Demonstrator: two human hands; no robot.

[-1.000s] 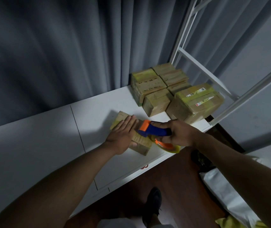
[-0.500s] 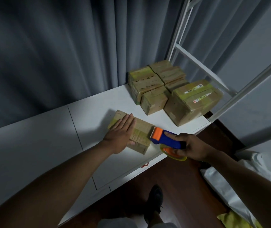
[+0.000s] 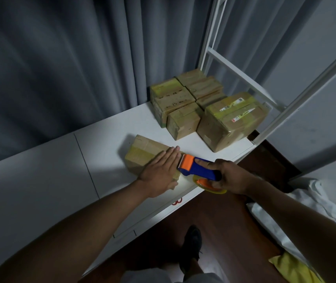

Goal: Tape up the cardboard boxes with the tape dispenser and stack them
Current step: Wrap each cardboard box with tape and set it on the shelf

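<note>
A flat cardboard box with yellowish tape lies on the white tabletop. My left hand presses flat on its near end with straight fingers. My right hand grips the handle of a blue and orange tape dispenser. The dispenser's orange toothed head touches the box's right edge beside my left fingertips. Its tape roll hangs below, past the table's front edge.
Several taped cardboard boxes stand grouped at the table's back right, with a larger labelled box at the right corner. A white metal frame rises behind them. Grey curtains hang at the back. A bed with white bedding lies to the right.
My right hand pulled the dispenser off the box toward the right, then brought its head back to the box's right edge. My left hand slid slightly along the box top.
</note>
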